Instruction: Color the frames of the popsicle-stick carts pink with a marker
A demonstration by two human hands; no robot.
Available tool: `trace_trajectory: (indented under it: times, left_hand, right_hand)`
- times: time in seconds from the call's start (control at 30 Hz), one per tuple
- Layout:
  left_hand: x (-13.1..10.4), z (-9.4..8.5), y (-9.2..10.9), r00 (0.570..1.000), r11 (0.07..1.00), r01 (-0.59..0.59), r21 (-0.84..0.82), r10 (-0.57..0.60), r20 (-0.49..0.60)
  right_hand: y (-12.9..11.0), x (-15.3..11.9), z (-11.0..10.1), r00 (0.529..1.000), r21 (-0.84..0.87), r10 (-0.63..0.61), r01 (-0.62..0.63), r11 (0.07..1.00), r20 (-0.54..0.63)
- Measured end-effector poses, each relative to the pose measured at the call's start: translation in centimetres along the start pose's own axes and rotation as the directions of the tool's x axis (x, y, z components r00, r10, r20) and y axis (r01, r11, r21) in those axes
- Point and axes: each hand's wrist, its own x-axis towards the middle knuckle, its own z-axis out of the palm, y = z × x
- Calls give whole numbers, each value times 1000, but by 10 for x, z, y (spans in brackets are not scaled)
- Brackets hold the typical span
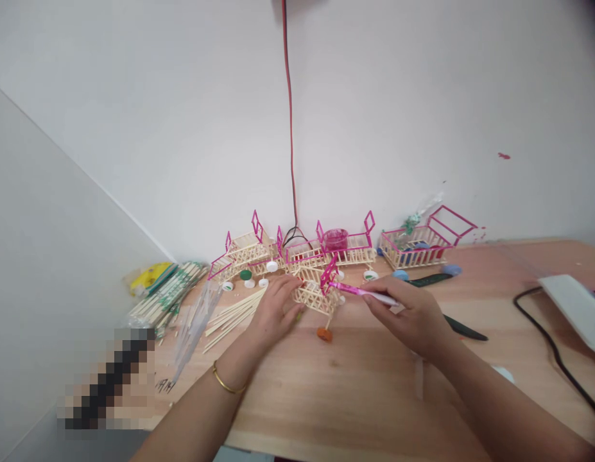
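My left hand (276, 307) has its fingers closed on the left side of a small cart (317, 296) built of thin wooden sticks. An orange bottle cap (325, 334) forms one of its wheels, and its raised handle frame (328, 274) is pink. In my right hand (407, 311) is a slim pink-and-white brush (359, 291), pinched between thumb and fingers. The brush's pink tip touches or nearly touches the handle frame; which one I cannot tell. Behind the cart stands a round tub of pink paint (336, 240), set among other stick carts.
Similar pink-edged carts (246, 247) line the wall, with a larger one (415, 249) at right. Loose sticks (234, 314), bundled sticks (169, 298) and clear plastic sleeves (194, 333) lie left. Dark green strips (465, 327), a black cable (547, 333) and a white box (576, 308) are right.
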Motion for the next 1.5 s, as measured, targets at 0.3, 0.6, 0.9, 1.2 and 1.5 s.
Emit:
trace_trajectory:
  times: [0.3,0.6,0.9,1.2,1.5]
  left_hand:
    - [1,-1,1,1000,999,21,-41,-21,-11]
    - [0,-1,0,982,968,189,-166,-190,7]
    - [0,7,-3,868,695,470,-544,-476,142]
    - [1,17,-8,764,304,563,-769,-548,342]
    - [-2,10,-10,690,50,632,-774,-492,531]
  right_hand:
    - [2,-2,-1,997,-3,70,-70,998,-12]
    - [2,-1,-4,906,180,422,-408,895,-43]
    - [7,1,1,854,561,520,-417,715,-28]
    - [13,-3,6,856,431,501,-503,749,128]
    - [16,-11,15,888,245,365,-433,868,279]
